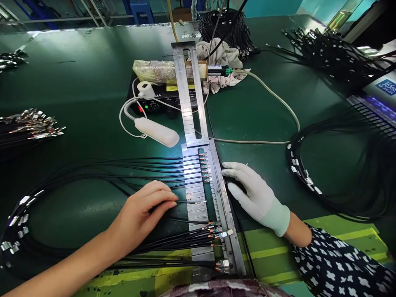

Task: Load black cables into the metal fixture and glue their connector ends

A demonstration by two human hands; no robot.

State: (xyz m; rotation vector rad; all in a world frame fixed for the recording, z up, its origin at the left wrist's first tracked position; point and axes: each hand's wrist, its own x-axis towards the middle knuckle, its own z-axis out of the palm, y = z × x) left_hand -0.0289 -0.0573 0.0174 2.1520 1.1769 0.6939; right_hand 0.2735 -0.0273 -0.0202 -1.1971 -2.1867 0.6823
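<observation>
A long metal jig [198, 194] with slots lies lengthwise on the green bench. Several black cables [130, 167] rest across it, their stripped coloured ends seated in the slots. My bare left hand [144, 212] pinches one thin black cable [188, 202] and holds its tip over a slot in the jig's middle. My right hand [255, 194], in a white glove, lies on the bench against the jig's right rail, fingers curled over something dark that I cannot make out. More cable ends [216, 235] with metal shells sit lower on the jig.
A second metal bar [188, 90] extends from the jig over a black control box [161, 103]. A white handle on a cord [156, 131], a cloth [221, 60] and a syringe [218, 71] lie near it. Cable bundles [334, 177] coil right; connector piles [31, 126] lie left.
</observation>
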